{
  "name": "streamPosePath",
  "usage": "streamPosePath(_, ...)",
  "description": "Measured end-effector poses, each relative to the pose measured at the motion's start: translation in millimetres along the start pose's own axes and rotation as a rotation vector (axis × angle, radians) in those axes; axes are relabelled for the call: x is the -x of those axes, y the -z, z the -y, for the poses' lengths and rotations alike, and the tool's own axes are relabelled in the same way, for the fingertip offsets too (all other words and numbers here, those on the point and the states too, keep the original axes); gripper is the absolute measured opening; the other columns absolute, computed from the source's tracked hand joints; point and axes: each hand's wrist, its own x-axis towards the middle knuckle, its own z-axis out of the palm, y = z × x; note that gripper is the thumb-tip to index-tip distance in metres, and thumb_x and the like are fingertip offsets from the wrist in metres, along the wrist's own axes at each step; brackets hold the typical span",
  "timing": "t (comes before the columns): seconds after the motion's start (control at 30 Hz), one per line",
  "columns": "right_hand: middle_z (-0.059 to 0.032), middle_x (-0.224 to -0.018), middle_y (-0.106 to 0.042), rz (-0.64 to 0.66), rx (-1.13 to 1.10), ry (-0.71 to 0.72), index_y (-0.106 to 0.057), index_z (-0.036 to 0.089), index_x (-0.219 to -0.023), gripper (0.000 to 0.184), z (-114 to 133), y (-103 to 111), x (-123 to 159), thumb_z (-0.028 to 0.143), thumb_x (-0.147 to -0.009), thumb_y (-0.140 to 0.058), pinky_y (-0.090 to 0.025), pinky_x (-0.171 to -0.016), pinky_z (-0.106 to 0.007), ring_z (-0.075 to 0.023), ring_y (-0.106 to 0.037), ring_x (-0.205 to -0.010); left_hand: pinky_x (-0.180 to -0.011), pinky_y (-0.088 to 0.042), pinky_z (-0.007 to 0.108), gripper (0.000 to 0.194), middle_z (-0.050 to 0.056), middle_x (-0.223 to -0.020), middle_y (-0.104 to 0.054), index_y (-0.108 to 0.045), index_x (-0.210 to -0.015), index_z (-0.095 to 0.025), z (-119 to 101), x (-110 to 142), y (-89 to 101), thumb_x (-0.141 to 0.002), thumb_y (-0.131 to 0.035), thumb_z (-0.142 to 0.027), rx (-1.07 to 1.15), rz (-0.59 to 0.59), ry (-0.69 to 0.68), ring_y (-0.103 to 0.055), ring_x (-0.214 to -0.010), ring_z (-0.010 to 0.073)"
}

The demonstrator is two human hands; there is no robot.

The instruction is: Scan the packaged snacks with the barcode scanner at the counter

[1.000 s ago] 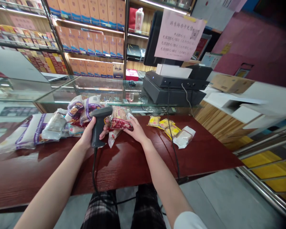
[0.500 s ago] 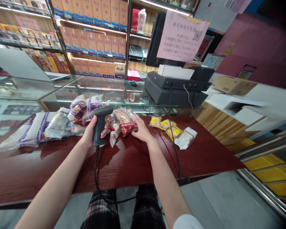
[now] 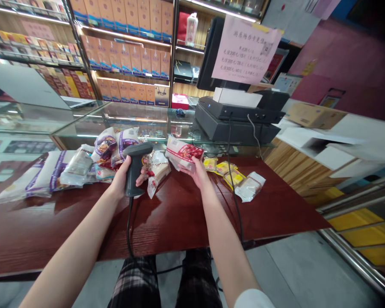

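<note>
My left hand (image 3: 123,177) is wrapped round the grip of a dark grey barcode scanner (image 3: 135,164), whose cable hangs down over the front edge of the red-brown wooden counter (image 3: 179,214). The scanner's head points right. My right hand (image 3: 195,169) holds a red and white snack packet (image 3: 182,154) up off the counter, just right of the scanner's head. Between the two hands another clear packet (image 3: 158,171) lies on the counter.
A pile of purple and white snack bags (image 3: 83,160) lies left of the scanner. Yellow and white packets (image 3: 235,177) lie to the right under a black cable. Behind stand a glass display case (image 3: 131,117), a black till (image 3: 237,115) and stocked shelves.
My right hand has lifted the red and white packet off the pile and raised it to the right of the scanner's head. The left hand and scanner have stayed put.
</note>
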Motion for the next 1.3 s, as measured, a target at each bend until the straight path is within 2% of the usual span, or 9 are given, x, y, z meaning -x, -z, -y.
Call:
streamPosePath(0.1, -0.0054, -0.088, -0.078, -0.023, -0.182, -0.106, -0.063, 0.021, -0.103, 0.036, 8.4, 8.0, -0.9, 0.054, -0.088, -0.059, -0.062, -0.088, -0.043, -0.0233, -0.077, -0.080, -0.033, -0.038, 0.023, 0.052, 0.003, -0.069, -0.059, -0.063, -0.102, -0.012, 0.2, 0.7, -1.9, -0.085, -0.065, -0.061, -0.007, 0.001, 0.009, -0.044, -0.038, 0.0093)
streamPosePath(0.23, -0.0062, -0.082, -0.077, -0.041, -0.235, -0.091, -0.064, 0.021, -0.096, 0.041, 11.5, 9.8, 0.8, 0.060, -0.085, -0.058, -0.062, -0.089, -0.046, -0.0260, -0.077, -0.083, -0.033, -0.038, 0.023, 0.052, 0.002, -0.067, -0.058, -0.063, -0.102, -0.012, 0.8, 1.6, -4.8, -0.084, -0.066, -0.061, -0.003, 0.009, 0.020, -0.044, -0.038, 0.0097)
streamPosePath(0.33, -0.0060, -0.085, -0.078, -0.019, -0.203, -0.088, -0.065, 0.022, -0.096, 0.039, 10.1, 7.9, 2.3, 0.058, -0.084, -0.060, -0.062, -0.088, -0.044, -0.0260, -0.077, -0.085, -0.033, -0.038, 0.023, 0.052, 0.002, -0.066, -0.058, -0.063, -0.102, -0.012, 2.8, 1.9, -6.1, -0.085, -0.066, -0.061, 0.001, 0.004, 0.027, -0.046, -0.039, 0.0100)
streamPosePath(0.47, -0.0042, -0.096, -0.079, 0.047, -0.162, -0.093, -0.066, 0.022, -0.103, 0.031, 7.2, 5.7, 4.7, 0.042, -0.080, -0.065, -0.063, -0.085, -0.040, -0.0235, -0.076, -0.084, -0.034, -0.039, 0.023, 0.051, 0.002, -0.067, -0.059, -0.062, -0.101, -0.012, 5.6, 2.5, -7.8, -0.085, -0.066, -0.061, 0.000, 0.008, 0.064, -0.047, -0.038, 0.0101)
streamPosePath(0.6, -0.0032, -0.109, -0.078, 0.117, -0.142, -0.043, -0.063, 0.023, -0.113, 0.039, 5.5, 5.7, 6.6, 0.034, -0.077, -0.069, -0.062, -0.087, -0.041, -0.0237, -0.075, -0.098, -0.034, -0.041, 0.023, 0.047, 0.002, -0.066, -0.059, -0.061, -0.098, -0.013, 5.4, 3.9, -9.4, -0.087, -0.064, -0.058, 0.019, 0.003, 0.093, -0.047, -0.038, 0.0105)
streamPosePath(0.8, -0.0031, -0.113, -0.077, 0.161, -0.130, -0.036, -0.063, 0.023, -0.119, 0.046, 7.2, 8.8, 8.2, 0.031, -0.075, -0.070, -0.062, -0.090, -0.043, -0.0246, -0.073, -0.104, -0.034, -0.040, 0.023, 0.052, 0.001, -0.063, -0.058, -0.062, -0.098, -0.012, 5.7, 4.9, -8.8, -0.083, -0.068, -0.062, -0.027, 0.025, 0.097, -0.047, -0.038, 0.0103)
streamPosePath(1.3, -0.0008, -0.111, -0.077, 0.175, -0.077, -0.008, -0.064, 0.025, -0.108, 0.036, 11.5, 4.8, 13.3, 0.030, -0.073, -0.073, -0.061, -0.091, -0.045, -0.0251, -0.072, -0.106, -0.034, -0.041, 0.023, 0.051, 0.002, -0.065, -0.059, -0.062, -0.096, -0.012, 6.9, 4.1, -8.6, -0.084, -0.067, -0.062, -0.034, 0.012, 0.081, -0.048, -0.037, 0.0103)
